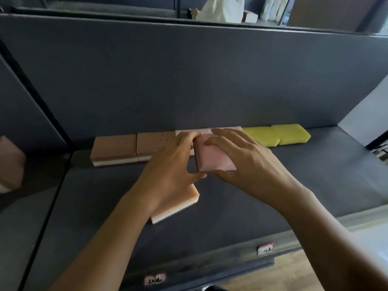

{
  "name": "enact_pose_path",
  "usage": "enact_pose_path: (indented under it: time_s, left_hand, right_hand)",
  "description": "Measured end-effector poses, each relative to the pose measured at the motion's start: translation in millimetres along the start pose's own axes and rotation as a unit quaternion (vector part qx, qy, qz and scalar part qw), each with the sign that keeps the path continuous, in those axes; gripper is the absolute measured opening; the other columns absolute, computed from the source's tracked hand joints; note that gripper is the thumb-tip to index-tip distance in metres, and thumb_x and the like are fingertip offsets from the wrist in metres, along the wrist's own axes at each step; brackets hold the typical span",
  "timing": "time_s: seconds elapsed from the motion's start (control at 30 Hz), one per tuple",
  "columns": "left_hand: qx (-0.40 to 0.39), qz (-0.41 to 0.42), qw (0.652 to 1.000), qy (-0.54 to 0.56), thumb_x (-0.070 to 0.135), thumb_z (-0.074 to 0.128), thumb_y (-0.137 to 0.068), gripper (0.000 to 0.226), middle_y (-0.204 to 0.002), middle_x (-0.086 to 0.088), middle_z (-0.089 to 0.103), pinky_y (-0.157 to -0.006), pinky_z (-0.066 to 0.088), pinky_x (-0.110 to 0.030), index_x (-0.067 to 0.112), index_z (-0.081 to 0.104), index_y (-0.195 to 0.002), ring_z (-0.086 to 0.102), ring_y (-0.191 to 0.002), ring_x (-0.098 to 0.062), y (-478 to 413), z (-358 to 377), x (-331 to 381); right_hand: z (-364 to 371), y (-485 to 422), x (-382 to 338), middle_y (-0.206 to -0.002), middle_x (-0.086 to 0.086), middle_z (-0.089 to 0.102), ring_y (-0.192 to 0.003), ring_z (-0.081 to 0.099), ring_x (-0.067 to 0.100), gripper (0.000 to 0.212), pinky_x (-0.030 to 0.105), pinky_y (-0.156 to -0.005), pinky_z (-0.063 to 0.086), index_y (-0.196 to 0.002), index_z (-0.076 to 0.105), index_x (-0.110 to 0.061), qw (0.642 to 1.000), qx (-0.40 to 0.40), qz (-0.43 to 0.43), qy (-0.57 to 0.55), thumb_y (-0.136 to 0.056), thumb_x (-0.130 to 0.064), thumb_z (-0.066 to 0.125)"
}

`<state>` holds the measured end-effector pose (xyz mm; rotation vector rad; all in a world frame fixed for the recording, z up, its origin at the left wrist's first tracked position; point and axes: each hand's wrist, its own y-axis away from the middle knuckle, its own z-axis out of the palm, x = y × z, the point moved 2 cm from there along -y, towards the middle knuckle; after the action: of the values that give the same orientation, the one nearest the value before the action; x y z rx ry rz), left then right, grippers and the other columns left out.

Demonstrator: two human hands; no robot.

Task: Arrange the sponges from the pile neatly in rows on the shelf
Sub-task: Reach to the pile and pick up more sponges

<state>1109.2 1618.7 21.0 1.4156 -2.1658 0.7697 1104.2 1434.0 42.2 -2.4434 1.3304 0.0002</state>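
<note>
A row of sponges lies against the back wall of the dark shelf (294,185): two brown sponges (114,147) at the left, pink ones partly hidden behind my hands, and two yellow sponges (277,135) at the right. In front of that row sits a pink sponge (214,157). My left hand (168,164) pinches its left side between thumb and fingers. My right hand (249,162) lies over its right side, fingers on top and thumb at the front edge. An orange layered sponge (178,206) lies loose under my left wrist.
The shelf's side wall at the left reflects a brown sponge (10,162). Price tags (265,248) sit on the shelf's front edge. A white bag (220,9) shows above the back panel. Bare shelf stretches to the right of my hands.
</note>
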Motion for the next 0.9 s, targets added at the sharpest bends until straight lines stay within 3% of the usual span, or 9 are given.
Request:
enact_pose_path:
  time_s: [0.07,0.17,0.37,0.57,0.7,0.9]
  left_hand:
    - [0.007,0.008,1.000,-0.003,0.038,0.080,-0.076,0.077,-0.132,0.024,0.045,-0.081,0.039,-0.009,0.036,0.033,-0.137,0.042,-0.111,0.010,-7,4,3]
    - [0.018,0.015,0.999,-0.042,0.039,0.081,-0.074,0.081,-0.136,0.016,0.047,-0.090,0.048,-0.027,0.030,0.034,-0.140,0.050,-0.118,-0.004,-19,10,5]
    - [0.007,-0.002,0.992,-0.123,0.037,0.080,-0.076,0.086,-0.137,0.007,0.047,-0.086,0.052,-0.041,0.023,0.032,-0.147,0.055,-0.116,-0.018,-42,24,-4]
    - [-0.030,-0.007,0.969,-0.245,0.044,0.064,-0.089,0.052,-0.139,0.011,0.042,-0.090,0.041,-0.029,0.026,0.050,-0.135,0.048,-0.122,-0.016,-58,29,-11]
    - [-0.033,0.004,0.965,-0.259,0.044,0.059,-0.091,0.046,-0.145,0.011,0.042,-0.102,0.039,-0.033,0.026,0.054,-0.133,0.045,-0.127,-0.017,-63,35,-15]
    - [-0.020,0.016,0.971,-0.239,0.037,0.063,-0.090,0.045,-0.137,0.013,0.051,-0.101,0.044,-0.034,0.030,0.056,-0.133,0.048,-0.123,-0.014,-66,38,-18]
  right_hand:
    - [-1,-2,9,-0.144,-0.006,0.048,-0.133,0.044,0.020,0.060,0.035,-0.094,0.045,-0.136,0.050,-0.030,1.000,-0.002,0.001,0.007,-0.082,-0.041,0.075]
    - [-1,-6,25,-0.141,-0.007,0.048,-0.127,0.045,0.023,0.061,0.034,-0.091,0.044,-0.135,0.048,-0.033,0.999,-0.010,-0.006,0.029,-0.082,-0.039,0.075]
    - [-1,-15,54,-0.138,-0.003,0.050,-0.125,0.048,0.024,0.061,0.035,-0.092,0.044,-0.134,0.051,-0.027,0.999,-0.006,-0.008,0.048,-0.079,-0.033,0.078]
    - [3,-26,87,-0.141,-0.006,0.048,-0.131,0.044,0.021,0.061,0.035,-0.099,0.039,-0.136,0.050,-0.028,0.999,-0.012,0.013,0.039,-0.081,-0.032,0.076]
    - [9,-33,100,-0.143,-0.005,0.047,-0.132,0.043,0.022,0.062,0.035,-0.101,0.038,-0.138,0.050,-0.027,0.999,-0.026,0.023,0.034,-0.081,-0.033,0.076]
    - [17,-43,106,-0.145,-0.005,0.046,-0.132,0.043,0.022,0.062,0.038,-0.102,0.039,-0.138,0.049,-0.027,0.999,-0.026,0.023,0.019,-0.082,-0.035,0.075]
